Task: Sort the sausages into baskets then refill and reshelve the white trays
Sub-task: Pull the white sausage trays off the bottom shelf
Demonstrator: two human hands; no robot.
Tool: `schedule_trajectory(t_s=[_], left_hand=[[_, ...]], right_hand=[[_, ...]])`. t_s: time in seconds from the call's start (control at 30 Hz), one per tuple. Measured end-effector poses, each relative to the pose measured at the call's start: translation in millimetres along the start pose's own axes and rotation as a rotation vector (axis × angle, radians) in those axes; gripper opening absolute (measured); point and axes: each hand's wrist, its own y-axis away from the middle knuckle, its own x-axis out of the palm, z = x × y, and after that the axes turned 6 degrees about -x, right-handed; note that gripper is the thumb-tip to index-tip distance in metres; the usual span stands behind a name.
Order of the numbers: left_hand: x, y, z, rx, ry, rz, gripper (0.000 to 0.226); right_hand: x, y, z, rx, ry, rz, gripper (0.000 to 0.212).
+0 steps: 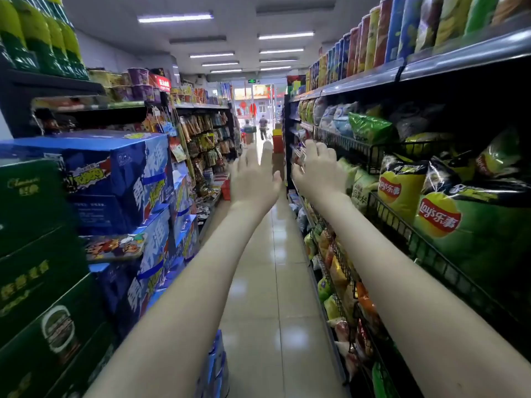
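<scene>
Head view: a shop aisle; both bare arms stretch straight ahead above the tiled floor (273,282); the left hand (254,179) and right hand (319,170) are level, side by side, fingers spread, holding nothing. No sausages, baskets or white trays are visible, so neither hand can be judged nearer; crisp bags (439,216) line the right shelf, blue cartons (115,173) the left.

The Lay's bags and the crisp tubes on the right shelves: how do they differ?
The Lay's bags are soft pouches leaning in a black wire rack; the crisp tubes are stiff cylinders standing upright on the top shelf. The bags are green and yellow; the tubes have many colours. Both sit on the right.
</scene>
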Motion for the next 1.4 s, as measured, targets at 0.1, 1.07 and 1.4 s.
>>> schedule_trajectory(t_s=[0.1,1.07,1.4], left_hand=[[34.5,12.4,11.5,-0.029,-0.009,0.126,0.061],[601.0,-277.3,213.0,-0.228,-0.171,0.332,0.064],[840.0,-516.2,337.8,-0.105,-0.209,0.286,0.068]], right_hand=[[37.9,8.7,-2.9,0.027,-0.006,0.059,0.051],[626.0,-332.3,-172.4,-0.025,-0.207,0.391,0.061],[876.0,-590.8,-215.4,0.025,-0.254,0.428,0.062]])
